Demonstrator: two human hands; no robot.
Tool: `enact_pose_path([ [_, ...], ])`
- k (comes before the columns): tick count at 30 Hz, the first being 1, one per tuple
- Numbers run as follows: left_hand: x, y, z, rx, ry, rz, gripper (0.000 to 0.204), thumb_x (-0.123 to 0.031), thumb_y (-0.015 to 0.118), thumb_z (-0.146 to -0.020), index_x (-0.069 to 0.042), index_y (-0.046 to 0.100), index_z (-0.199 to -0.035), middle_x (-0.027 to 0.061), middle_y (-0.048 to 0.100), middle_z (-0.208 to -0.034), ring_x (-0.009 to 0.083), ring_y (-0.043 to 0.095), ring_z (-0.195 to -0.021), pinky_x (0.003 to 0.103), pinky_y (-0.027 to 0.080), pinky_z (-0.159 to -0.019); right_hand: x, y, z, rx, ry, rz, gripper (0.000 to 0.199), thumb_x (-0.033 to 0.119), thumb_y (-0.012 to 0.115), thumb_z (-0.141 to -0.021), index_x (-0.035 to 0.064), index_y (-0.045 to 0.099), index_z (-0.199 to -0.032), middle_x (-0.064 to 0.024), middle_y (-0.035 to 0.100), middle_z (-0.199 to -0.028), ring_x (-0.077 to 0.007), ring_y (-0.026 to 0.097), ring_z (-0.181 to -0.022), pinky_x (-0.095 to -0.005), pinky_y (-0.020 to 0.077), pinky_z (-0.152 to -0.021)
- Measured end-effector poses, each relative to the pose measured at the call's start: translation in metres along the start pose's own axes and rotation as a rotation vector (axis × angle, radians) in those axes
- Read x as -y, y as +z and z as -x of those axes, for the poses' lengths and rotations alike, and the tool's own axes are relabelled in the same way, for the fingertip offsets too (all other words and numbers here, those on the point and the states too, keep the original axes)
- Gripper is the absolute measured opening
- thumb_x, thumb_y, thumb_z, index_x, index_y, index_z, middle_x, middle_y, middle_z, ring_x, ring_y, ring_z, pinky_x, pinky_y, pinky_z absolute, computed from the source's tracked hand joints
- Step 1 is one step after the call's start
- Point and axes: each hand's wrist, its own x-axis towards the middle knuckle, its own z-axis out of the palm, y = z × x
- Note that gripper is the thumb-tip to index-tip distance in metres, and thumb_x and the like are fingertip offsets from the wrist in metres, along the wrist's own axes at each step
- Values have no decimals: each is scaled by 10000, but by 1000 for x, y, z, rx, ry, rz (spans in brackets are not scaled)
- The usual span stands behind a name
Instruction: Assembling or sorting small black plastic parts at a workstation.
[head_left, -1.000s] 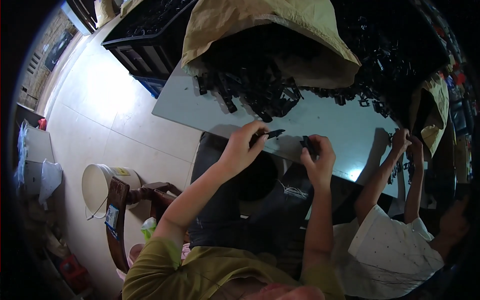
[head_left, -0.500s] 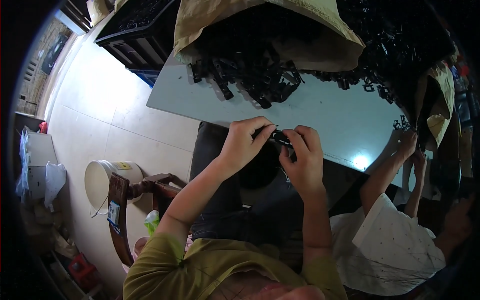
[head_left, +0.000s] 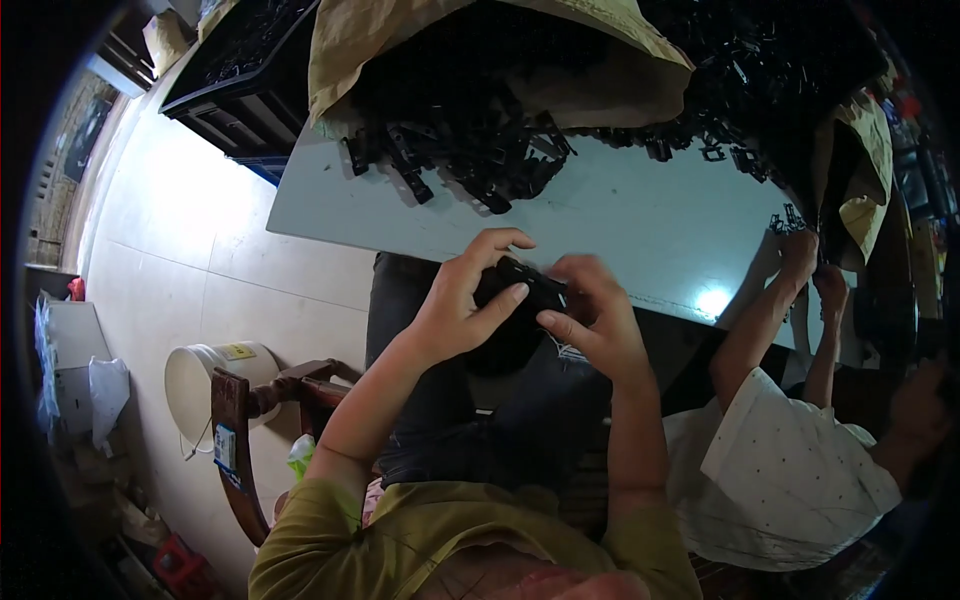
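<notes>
Above my lap, just off the table's near edge, I hold a small dark black plastic part [head_left: 535, 287] with slots. My left hand [head_left: 455, 305] grips its left end, thumb lying along the near side. At the right end is my right hand [head_left: 603, 325], its fingers curled round the part and its thumb below. Motion smears the right fingertips. Beyond my hands, a heap of similar black parts [head_left: 480, 165] spills onto the white table [head_left: 400, 225] from an open brown paper sack [head_left: 345, 60].
More black pieces [head_left: 740, 75] pile up at the far right. A co-worker's hands [head_left: 800, 255] are beside another paper sack [head_left: 865, 195]. A black crate [head_left: 235, 115] stands far left. A white bucket [head_left: 190, 385] and a wooden chair arm [head_left: 235, 440] are at my left.
The part has turned, and its near face has tipped. My right fingers have shifted on it, and my left thumb has come down along its side. The view has shifted slightly.
</notes>
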Motion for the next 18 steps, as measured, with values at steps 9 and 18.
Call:
enact_pose_path([
  [9,4,2,20,96,-10,-207,336,-76,592,-848,-4,526,-1169,133,604,-1061,239,584,-981,318,437,-875,-17,-19,2,164,70,-54,196,94,725,-800,-17,654,-944,-42,617,-909,-90,549,-771,-229,445,-655],
  [18,22,2,-11,12,120,-524,112,-40,636,-805,-12,656,-911,105,643,-842,256,608,-700,317,484,-659,-63,-140,-107,-701,-5,380,318,226,617,-885,60,630,-1156,-120,565,-1183,-200,542,-1046,-322,437,-875],
])
